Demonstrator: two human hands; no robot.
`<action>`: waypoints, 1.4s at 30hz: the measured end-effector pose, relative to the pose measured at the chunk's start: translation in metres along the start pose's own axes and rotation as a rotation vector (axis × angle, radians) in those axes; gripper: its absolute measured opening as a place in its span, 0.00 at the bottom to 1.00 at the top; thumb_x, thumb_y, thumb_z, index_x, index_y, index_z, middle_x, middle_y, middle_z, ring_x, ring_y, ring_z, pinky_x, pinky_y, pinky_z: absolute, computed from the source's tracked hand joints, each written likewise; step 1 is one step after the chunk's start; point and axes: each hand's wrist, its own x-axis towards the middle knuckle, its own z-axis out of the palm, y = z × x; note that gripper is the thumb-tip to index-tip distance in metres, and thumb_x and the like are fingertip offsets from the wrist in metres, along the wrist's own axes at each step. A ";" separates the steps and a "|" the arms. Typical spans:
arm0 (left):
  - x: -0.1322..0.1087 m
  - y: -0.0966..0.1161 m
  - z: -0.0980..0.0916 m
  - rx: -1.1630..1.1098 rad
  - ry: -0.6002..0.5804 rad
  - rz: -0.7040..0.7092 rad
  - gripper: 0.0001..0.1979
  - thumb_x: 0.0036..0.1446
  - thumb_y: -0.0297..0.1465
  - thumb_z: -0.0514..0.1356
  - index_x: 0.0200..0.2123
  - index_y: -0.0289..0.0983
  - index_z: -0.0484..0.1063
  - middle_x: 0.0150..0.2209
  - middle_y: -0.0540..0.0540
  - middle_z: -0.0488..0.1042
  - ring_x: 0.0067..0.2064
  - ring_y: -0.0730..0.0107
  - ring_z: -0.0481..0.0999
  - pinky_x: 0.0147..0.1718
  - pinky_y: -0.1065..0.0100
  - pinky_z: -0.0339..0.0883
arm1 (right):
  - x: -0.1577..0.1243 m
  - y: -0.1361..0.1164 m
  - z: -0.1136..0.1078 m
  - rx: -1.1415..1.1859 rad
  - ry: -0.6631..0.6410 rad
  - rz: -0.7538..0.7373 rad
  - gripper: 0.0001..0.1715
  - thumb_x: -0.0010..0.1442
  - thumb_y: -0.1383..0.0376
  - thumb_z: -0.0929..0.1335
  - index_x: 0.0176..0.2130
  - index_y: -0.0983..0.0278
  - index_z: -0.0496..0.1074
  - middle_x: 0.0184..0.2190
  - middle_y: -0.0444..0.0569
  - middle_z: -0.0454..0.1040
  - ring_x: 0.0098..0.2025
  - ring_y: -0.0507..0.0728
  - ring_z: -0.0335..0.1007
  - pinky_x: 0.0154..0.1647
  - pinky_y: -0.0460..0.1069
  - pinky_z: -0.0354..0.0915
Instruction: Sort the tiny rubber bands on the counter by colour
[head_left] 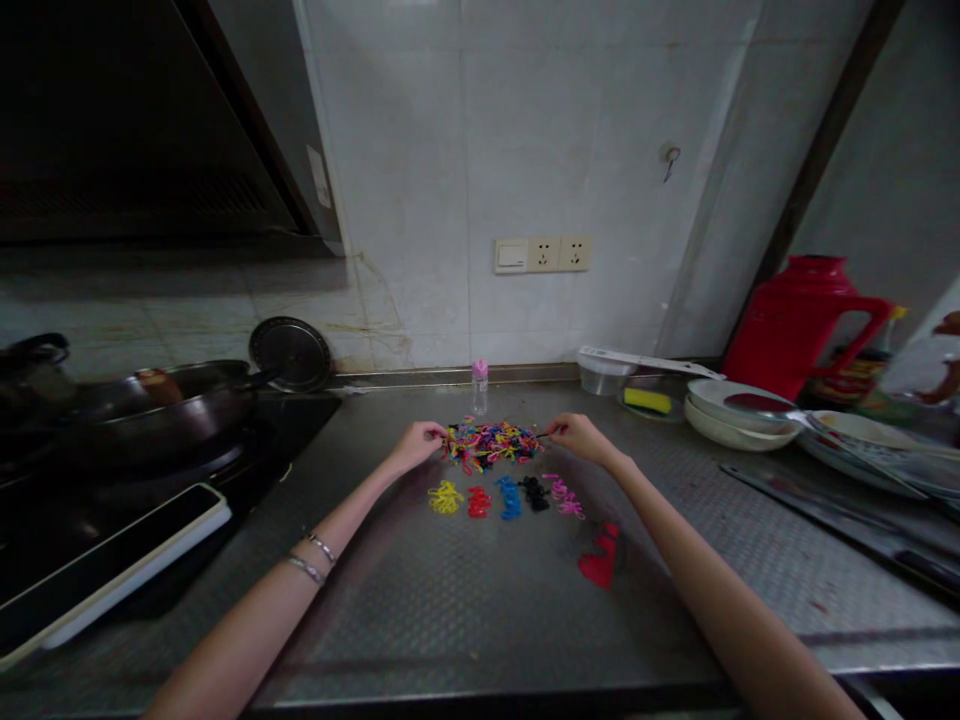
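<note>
Grey metal, the desk (420, 620) spans the scene, with a red flask (784, 325) at far right. Mid-desk lies the mixed pile (491, 445) of loops. At its right edge the right hand (576, 436) pinches a thin dark loop (545, 435); at its left edge the left hand (421, 445) has its fingertips together, on what I cannot tell. Just nearer sit a pink heap (569, 500) right, a yellow heap (445, 497) left, and between them a black heap (535, 492), blue heap (510, 497) and red heap (478, 502).

Arms (244, 620) outstretched, left hand (420, 445), right hand (577, 437), both apparently pinching
</note>
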 end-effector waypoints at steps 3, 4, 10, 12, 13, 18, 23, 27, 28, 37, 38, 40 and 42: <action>-0.005 0.007 -0.002 0.090 -0.023 0.015 0.13 0.44 0.27 0.53 0.32 0.31 0.75 0.31 0.44 0.76 0.32 0.69 0.73 0.34 0.70 0.65 | -0.002 -0.005 0.004 0.084 -0.002 -0.033 0.12 0.47 0.67 0.64 0.30 0.67 0.76 0.28 0.48 0.75 0.30 0.53 0.68 0.32 0.44 0.61; -0.007 0.010 -0.003 0.118 -0.032 0.023 0.12 0.44 0.27 0.54 0.31 0.32 0.75 0.31 0.45 0.76 0.32 0.69 0.72 0.34 0.70 0.64 | -0.003 -0.008 0.005 0.109 -0.015 -0.046 0.12 0.47 0.66 0.64 0.30 0.67 0.76 0.28 0.48 0.75 0.30 0.53 0.68 0.32 0.45 0.61; -0.018 0.018 -0.005 0.256 -0.095 0.067 0.11 0.44 0.28 0.55 0.30 0.33 0.75 0.30 0.46 0.75 0.31 0.69 0.71 0.33 0.71 0.62 | -0.009 -0.026 0.010 0.264 -0.230 -0.134 0.12 0.47 0.65 0.65 0.29 0.67 0.75 0.26 0.46 0.74 0.28 0.51 0.67 0.30 0.44 0.61; -0.019 0.017 -0.004 0.279 -0.102 0.079 0.11 0.44 0.29 0.55 0.30 0.34 0.75 0.30 0.46 0.75 0.31 0.69 0.71 0.32 0.71 0.62 | -0.011 -0.031 0.010 0.289 -0.318 -0.151 0.12 0.47 0.65 0.65 0.30 0.67 0.75 0.24 0.45 0.74 0.26 0.50 0.66 0.27 0.43 0.60; -0.020 0.017 -0.003 0.289 -0.103 0.086 0.11 0.45 0.29 0.55 0.31 0.34 0.75 0.31 0.46 0.75 0.31 0.69 0.71 0.32 0.71 0.62 | -0.012 -0.033 0.010 0.293 -0.347 -0.150 0.12 0.47 0.65 0.65 0.30 0.67 0.75 0.24 0.45 0.73 0.25 0.50 0.65 0.26 0.43 0.60; -0.024 0.025 0.003 0.310 -0.145 0.173 0.11 0.46 0.29 0.56 0.33 0.35 0.75 0.31 0.47 0.74 0.32 0.70 0.70 0.33 0.72 0.61 | -0.015 -0.036 0.006 0.250 -0.397 -0.101 0.12 0.46 0.64 0.66 0.31 0.67 0.76 0.22 0.45 0.73 0.24 0.50 0.65 0.24 0.42 0.59; -0.029 0.037 0.008 0.390 -0.258 0.268 0.10 0.48 0.29 0.57 0.34 0.37 0.75 0.35 0.46 0.74 0.36 0.69 0.70 0.37 0.73 0.61 | -0.016 -0.034 0.004 0.194 -0.357 -0.111 0.12 0.46 0.65 0.65 0.30 0.66 0.76 0.22 0.44 0.73 0.24 0.49 0.65 0.25 0.42 0.58; -0.033 0.040 0.011 0.477 -0.277 0.293 0.10 0.51 0.30 0.55 0.34 0.39 0.74 0.35 0.47 0.74 0.38 0.68 0.71 0.38 0.72 0.60 | -0.015 -0.033 0.007 0.153 -0.314 -0.131 0.13 0.47 0.66 0.64 0.31 0.66 0.76 0.23 0.44 0.74 0.25 0.50 0.65 0.26 0.42 0.57; -0.034 0.040 0.011 0.487 -0.276 0.290 0.10 0.51 0.30 0.55 0.34 0.39 0.74 0.35 0.47 0.74 0.38 0.68 0.71 0.38 0.73 0.60 | -0.014 -0.033 0.009 0.139 -0.295 -0.135 0.13 0.47 0.67 0.63 0.31 0.66 0.76 0.24 0.44 0.74 0.25 0.50 0.65 0.26 0.42 0.57; -0.032 0.045 0.018 0.450 -0.260 0.258 0.09 0.52 0.31 0.54 0.34 0.40 0.74 0.36 0.48 0.74 0.40 0.68 0.70 0.41 0.71 0.60 | -0.015 -0.032 0.017 0.007 -0.192 -0.076 0.15 0.47 0.71 0.63 0.34 0.63 0.75 0.33 0.46 0.76 0.33 0.52 0.68 0.34 0.43 0.60; -0.032 0.045 0.018 0.443 -0.254 0.244 0.09 0.52 0.31 0.54 0.33 0.40 0.75 0.36 0.47 0.74 0.40 0.68 0.70 0.41 0.71 0.60 | -0.015 -0.032 0.017 -0.008 -0.193 -0.076 0.15 0.47 0.71 0.63 0.34 0.62 0.75 0.34 0.46 0.75 0.34 0.52 0.69 0.35 0.43 0.60; -0.031 0.044 0.020 0.428 -0.241 0.225 0.09 0.52 0.31 0.55 0.32 0.39 0.75 0.35 0.47 0.73 0.39 0.68 0.70 0.41 0.71 0.60 | -0.015 -0.032 0.019 -0.030 -0.198 -0.085 0.15 0.47 0.70 0.64 0.35 0.62 0.74 0.35 0.46 0.75 0.35 0.53 0.69 0.37 0.43 0.60; -0.030 0.042 0.021 0.415 -0.230 0.223 0.08 0.51 0.31 0.55 0.31 0.39 0.75 0.35 0.47 0.73 0.39 0.68 0.70 0.40 0.71 0.60 | -0.015 -0.032 0.019 -0.045 -0.205 -0.087 0.13 0.48 0.69 0.64 0.35 0.62 0.74 0.36 0.47 0.75 0.37 0.53 0.69 0.38 0.43 0.60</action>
